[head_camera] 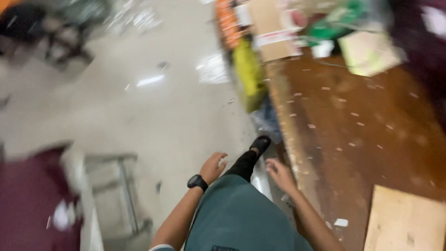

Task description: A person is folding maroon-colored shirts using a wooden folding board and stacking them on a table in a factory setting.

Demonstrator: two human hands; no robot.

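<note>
Seen from above and badly blurred by camera movement: a person is mid-stride beside a work table. The left hand (213,166) hangs open with loosely curled fingers and holds nothing; a black watch (197,182) sits on its wrist. The right hand (280,174) is also open and empty, its fingers just beside the near left edge of the brown table (353,135), though whether they touch it cannot be told. Between the hands, a leg in dark trousers ends in a black shoe (261,143) stepping forward onto the pale, glossy floor (139,111).

Judging by the stance, walking here goes best with the right hand trailing along the table edge as a guide and the feet kept clear of the clutter ahead.

A sheet of cardboard (404,221) lies on the table at the near right, cut off by the frame. At the far end sit boxes, green packaging and something yellow, too smeared to identify. A metal frame (123,186) stands at the near left.
</note>
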